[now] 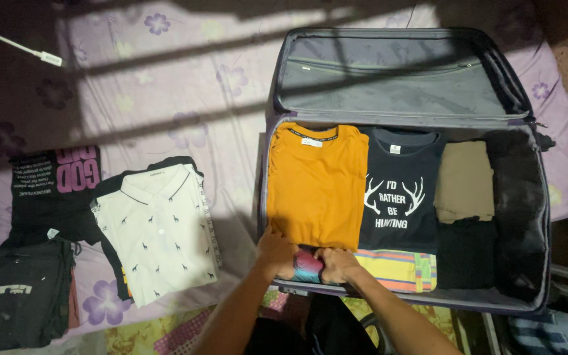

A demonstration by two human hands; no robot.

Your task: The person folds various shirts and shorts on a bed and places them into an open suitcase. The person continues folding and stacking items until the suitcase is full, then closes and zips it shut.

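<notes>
Hands, left hand, right hand, gripping rolled multicoloured cloth, suitcase

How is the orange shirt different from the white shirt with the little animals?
The orange shirt is plain; the white shirt has small dark animal shapes all over and a buttoned collar. The orange shirt lies inside the open suitcase, next to the left hand; the white shirt lies outside on the flowered bedsheet, on darker clothes. Both are folded flat.

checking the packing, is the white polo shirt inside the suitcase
No, the white polo shirt lies on the bedsheet, left of the open suitcase.
</notes>
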